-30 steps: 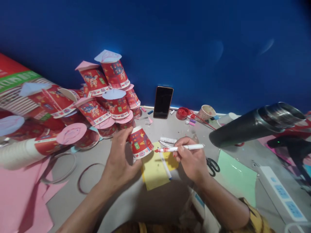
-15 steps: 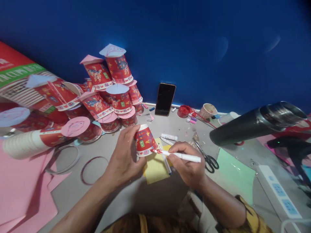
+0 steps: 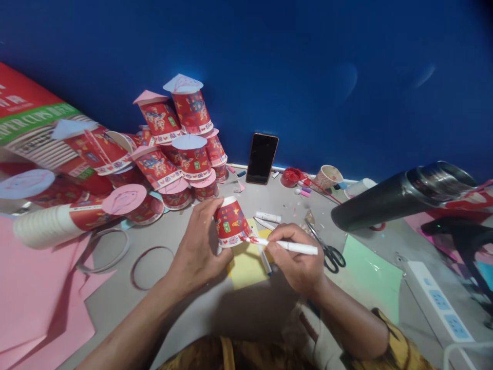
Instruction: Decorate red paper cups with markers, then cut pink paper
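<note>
My left hand (image 3: 200, 241) is wrapped round an upside-down red patterned paper cup (image 3: 231, 222) standing on a yellow sheet of paper (image 3: 246, 264). My right hand (image 3: 298, 259) pinches a white marker (image 3: 287, 245) with a red tip. The marker's tip touches the cup's lower rim on its right side. A second pen (image 3: 265, 261) lies on the yellow paper under the marker.
A pile of red paper cups with paper lids (image 3: 181, 149) rises at back left. Pink paper (image 3: 34, 298) and cut rings (image 3: 148, 259) lie left. A phone (image 3: 262, 158) leans on the blue wall. Scissors (image 3: 327, 249), green paper (image 3: 370, 277), a dark flask (image 3: 400, 198) and a power strip (image 3: 439, 308) are right.
My right hand has brought the marker down and left, from pointing beside the cup to touching its lower rim. My left hand keeps hold of the cup.
</note>
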{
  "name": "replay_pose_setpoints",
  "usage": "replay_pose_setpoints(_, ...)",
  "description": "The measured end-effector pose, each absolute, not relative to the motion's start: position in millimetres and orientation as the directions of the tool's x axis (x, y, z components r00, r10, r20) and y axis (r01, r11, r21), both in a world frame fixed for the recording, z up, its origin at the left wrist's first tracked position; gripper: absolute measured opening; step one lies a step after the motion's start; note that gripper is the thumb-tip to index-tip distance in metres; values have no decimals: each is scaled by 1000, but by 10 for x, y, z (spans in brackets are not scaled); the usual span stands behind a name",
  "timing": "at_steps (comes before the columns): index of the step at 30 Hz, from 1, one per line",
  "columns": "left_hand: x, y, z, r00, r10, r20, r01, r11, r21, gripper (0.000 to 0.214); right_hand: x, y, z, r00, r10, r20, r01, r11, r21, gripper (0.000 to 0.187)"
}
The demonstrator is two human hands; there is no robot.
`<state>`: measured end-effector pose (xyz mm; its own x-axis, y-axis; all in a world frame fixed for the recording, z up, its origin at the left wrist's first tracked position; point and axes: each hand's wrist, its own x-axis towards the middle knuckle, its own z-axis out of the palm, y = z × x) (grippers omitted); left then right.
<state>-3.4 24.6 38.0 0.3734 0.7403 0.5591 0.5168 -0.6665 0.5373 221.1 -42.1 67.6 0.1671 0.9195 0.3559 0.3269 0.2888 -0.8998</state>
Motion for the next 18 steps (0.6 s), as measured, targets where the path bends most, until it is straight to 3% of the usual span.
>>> replay_pose_setpoints(10,-22,233,377,363,739,567,501,-668,551,82,2208,-401,689,194,882,430,332,354,-874,8)
replay_pose_setpoints(18,-32,228,388,359,744,563,509,-662,551,82,2209,-415,688,180,922,344,315,277,-908,7)
